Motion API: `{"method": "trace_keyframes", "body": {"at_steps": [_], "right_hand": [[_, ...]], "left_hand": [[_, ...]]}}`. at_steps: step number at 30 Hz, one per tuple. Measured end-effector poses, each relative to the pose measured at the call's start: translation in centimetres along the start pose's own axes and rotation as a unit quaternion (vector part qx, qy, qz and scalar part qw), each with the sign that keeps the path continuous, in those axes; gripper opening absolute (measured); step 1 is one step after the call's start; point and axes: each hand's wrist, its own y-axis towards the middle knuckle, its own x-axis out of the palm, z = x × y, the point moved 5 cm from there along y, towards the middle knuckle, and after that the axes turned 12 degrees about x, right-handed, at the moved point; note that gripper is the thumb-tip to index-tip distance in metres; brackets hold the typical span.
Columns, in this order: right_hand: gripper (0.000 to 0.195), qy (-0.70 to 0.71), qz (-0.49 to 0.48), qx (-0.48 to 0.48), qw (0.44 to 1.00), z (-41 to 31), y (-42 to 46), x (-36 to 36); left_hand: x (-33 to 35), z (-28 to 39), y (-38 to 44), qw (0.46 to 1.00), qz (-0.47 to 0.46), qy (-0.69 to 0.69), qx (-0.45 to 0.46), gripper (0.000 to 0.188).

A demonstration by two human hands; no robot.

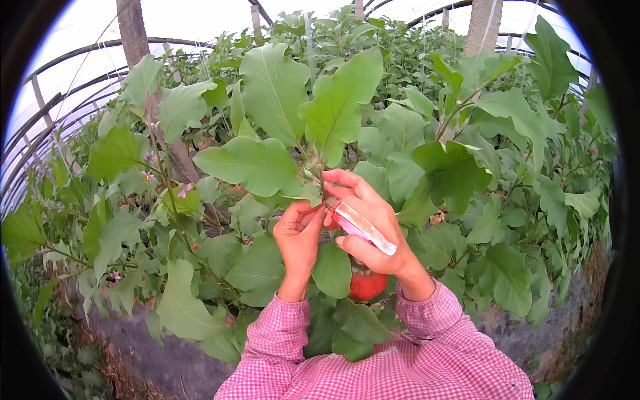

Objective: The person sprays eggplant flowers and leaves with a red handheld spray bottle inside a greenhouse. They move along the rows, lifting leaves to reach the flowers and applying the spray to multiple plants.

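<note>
Before me stands an eggplant plant with broad green leaves (252, 165). My right hand (372, 225) holds a small tool with a red and white handle (364, 228), its dark end near the plant's upper stem (321, 182). The forefinger of that hand reaches up beside the stem. Against the stem's left side, just under the leaves, my left hand (300, 235) pinches with thumb and forefinger; what lies between the fingertips is too small to tell. Below my right hand, a red container (367, 285) shows partly behind a leaf.
More leafy plants crowd both sides, with purple flowers (184, 190) at the left. A wooden post (132, 32) rises at the left, a concrete-like post (483, 27) at the right. Dark sheeting (160, 362) covers the ground. Curved greenhouse hoops arch overhead.
</note>
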Motion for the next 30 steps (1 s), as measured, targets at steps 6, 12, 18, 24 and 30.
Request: {"method": "trace_keyframes", "body": {"at_steps": [6,12,18,24,30], "right_hand": [[0.034,0.034,0.032,-0.002,0.999,0.1,-0.2,0.6],[0.027,-0.024,0.045,-0.003,0.999,0.2,-0.5,0.7],[0.033,-0.083,0.043,0.009,0.996,-1.3,-0.8,1.6],[0.027,-0.095,0.054,0.018,0.994,-1.8,-1.6,2.3],[0.031,-0.040,0.057,0.037,0.997,-2.1,-2.5,1.4]], "left_hand": [[1.5,4.8,-0.2,0.936,-0.098,0.304,0.146,0.029],[1.8,10.6,1.3,0.832,-0.172,0.468,0.243,0.028],[2.7,12.7,3.1,0.929,-0.069,0.338,0.138,0.036],[2.9,10.8,5.2,0.923,-0.077,0.344,0.157,0.022],[5.0,12.9,4.1,0.788,-0.108,0.522,0.308,0.017]]}}
